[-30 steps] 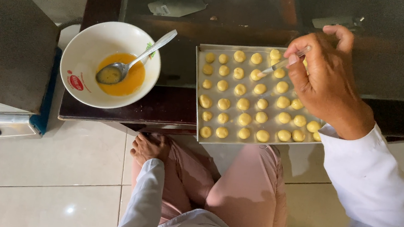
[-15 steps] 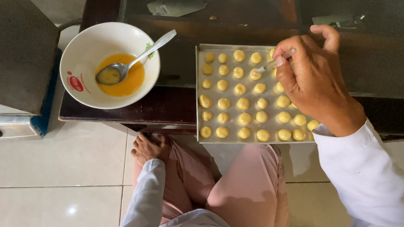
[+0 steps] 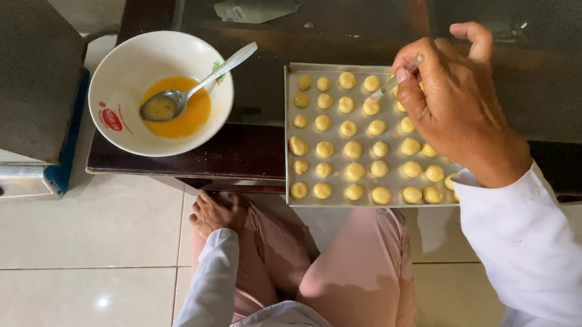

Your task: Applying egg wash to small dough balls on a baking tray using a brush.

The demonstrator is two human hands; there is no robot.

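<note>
Nearest the camera: pink trousers (image 3: 358,277) over bent knees, and the left sleeve (image 3: 211,291), white, runs down toward a bare foot (image 3: 219,210) on the tiled floor (image 3: 71,235). Left hand is hidden past the sleeve end, so cannot tell whether it grips anything. Right sleeve (image 3: 532,243) is white and comes in from the lower right.

Next out: metal baking tray (image 3: 285,188) sits on the near edge of the dark low table (image 3: 249,152), slightly overhanging it. Rows of small round yellow dough balls (image 3: 353,150) fill the tray. Right hand (image 3: 463,109) is over the tray's far right corner, thumb and fingers pinched on a thin pale brush (image 3: 390,89), tip down among the top-row balls. Little finger is raised.

Left of the tray, apart from it: white bowl (image 3: 118,79) on the table with orange egg wash (image 3: 185,114) pooled inside and a metal spoon (image 3: 195,87) resting in it, handle leaning on the far right rim.

Far left: dark metal box (image 3: 16,59) beside the table. Farther back the tabletop is glass (image 3: 362,14).
</note>
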